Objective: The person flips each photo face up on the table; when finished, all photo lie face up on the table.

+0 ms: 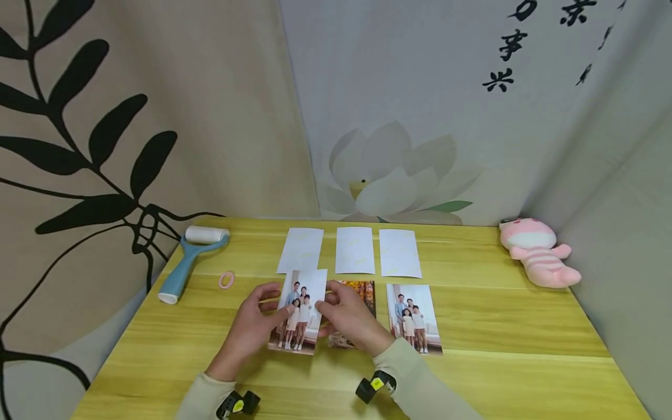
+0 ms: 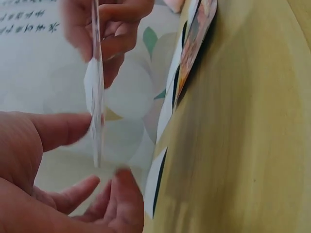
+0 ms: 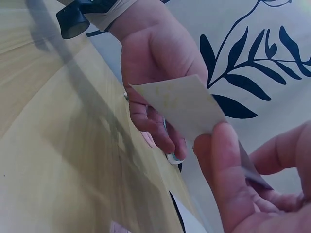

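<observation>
My sleeves [image 1: 427, 388] cross the bottom edge; in the lower frame, just left of centre, my right grip [image 1: 353, 318] pinches the photo [image 1: 305, 329]; my left grip [image 1: 247, 328] is loose, only its thumb touching. Light pressure near the borders should prevent creases.

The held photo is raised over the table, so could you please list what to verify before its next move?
1. Right hand gripping the held photo: ok, pinched at its edge.
2. Left hand gripping it: not ok; the thumb touches, but the fingers seem apart.
3. Held photo off the table: ok.
4. Printed side facing the head camera: ok.
5. Three white cards apart from one another: ok.
6. Autumn-coloured photo fully visible: not ok, partly hidden.
</observation>
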Tool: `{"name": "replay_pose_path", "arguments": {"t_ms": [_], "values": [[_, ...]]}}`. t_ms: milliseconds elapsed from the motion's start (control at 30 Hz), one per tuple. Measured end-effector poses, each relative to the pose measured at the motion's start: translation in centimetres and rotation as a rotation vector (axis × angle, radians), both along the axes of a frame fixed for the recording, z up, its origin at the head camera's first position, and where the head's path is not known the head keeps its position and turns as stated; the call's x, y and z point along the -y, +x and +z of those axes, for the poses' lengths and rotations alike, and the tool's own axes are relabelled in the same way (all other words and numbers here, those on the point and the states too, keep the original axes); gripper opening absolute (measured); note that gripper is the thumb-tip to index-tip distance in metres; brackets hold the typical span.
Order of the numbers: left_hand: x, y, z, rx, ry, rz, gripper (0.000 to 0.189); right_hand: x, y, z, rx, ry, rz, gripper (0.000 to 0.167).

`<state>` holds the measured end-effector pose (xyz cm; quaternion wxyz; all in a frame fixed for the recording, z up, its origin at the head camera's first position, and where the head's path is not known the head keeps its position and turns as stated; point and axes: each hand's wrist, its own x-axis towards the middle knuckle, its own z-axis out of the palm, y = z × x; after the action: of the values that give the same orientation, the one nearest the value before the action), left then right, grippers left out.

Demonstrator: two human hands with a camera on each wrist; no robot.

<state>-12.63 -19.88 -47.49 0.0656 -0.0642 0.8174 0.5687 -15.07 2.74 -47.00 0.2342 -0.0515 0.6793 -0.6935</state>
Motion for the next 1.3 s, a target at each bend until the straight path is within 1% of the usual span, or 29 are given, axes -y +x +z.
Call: {"name": "replay_pose_path", "arguments": {"t_ms": [100,200,267,333,467,533,600,667,733,867,900,967,1100,1200,1300], "values": [[0.4,0.1,-0.1,0.009,0.054,0.005,0.056,0.1,-0.1,-0.2,0.006,-0.007,0.008,0.066],[0.9,0.0,-0.3,0.021,0.094,0.022,0.052,0.3,-0.2,-0.6,0.012,-0.011,0.01,0.059],[1.2,0.0,-0.5,0.023,0.101,0.033,0.051,0.5,-0.2,-0.9,0.012,-0.019,0.008,0.055],[1.6,-0.1,-0.7,0.025,0.109,0.04,0.051,0.6,-0.2,-1.2,0.006,-0.032,0.001,0.054],[2.2,-0.3,-1.3,0.032,0.109,0.058,0.052,1.0,-0.1,-1.8,-0.038,-0.018,-0.027,0.056],[2.5,-0.4,-1.5,0.035,0.105,0.07,0.052,1.2,0.0,-2.2,-0.085,0.011,-0.037,0.058],[2.7,-0.5,-1.7,0.03,0.092,0.078,0.051,1.4,0.0,-2.6,-0.136,0.056,-0.038,0.06],[2.8,-0.6,-1.9,0.025,0.055,0.084,0.049,1.7,0.2,-2.9,-0.185,0.111,-0.028,0.063],[2.9,-0.6,-2.1,0.018,0.015,0.081,0.049,1.8,0.4,-3.1,-0.242,0.199,-0.019,0.065],[3.2,-0.7,-2.4,0.016,-0.056,0.076,0.049,2.2,0.9,-3.4,-0.302,0.312,-0.009,0.064],[3.2,-0.7,-2.4,0.016,-0.064,0.075,0.049,2.2,1.0,-3.4,-0.309,0.327,-0.008,0.063],[3.3,-0.8,-2.4,0.016,-0.085,0.078,0.048,2.4,1.2,-3.2,-0.296,0.321,0.001,0.062],[3.4,-0.8,-2.2,0.025,-0.138,0.085,0.045,2.5,1.3,-2.9,-0.273,0.35,0.019,0.063],[3.5,-0.8,-2.1,0.04,-0.172,0.084,0.047,2.5,1.3,-2.8,-0.266,0.39,0.035,0.063],[3.5,-0.7,-1.9,0.056,-0.194,0.083,0.05,2.4,1.3,-2.8,-0.262,0.403,0.049,0.063]]}}
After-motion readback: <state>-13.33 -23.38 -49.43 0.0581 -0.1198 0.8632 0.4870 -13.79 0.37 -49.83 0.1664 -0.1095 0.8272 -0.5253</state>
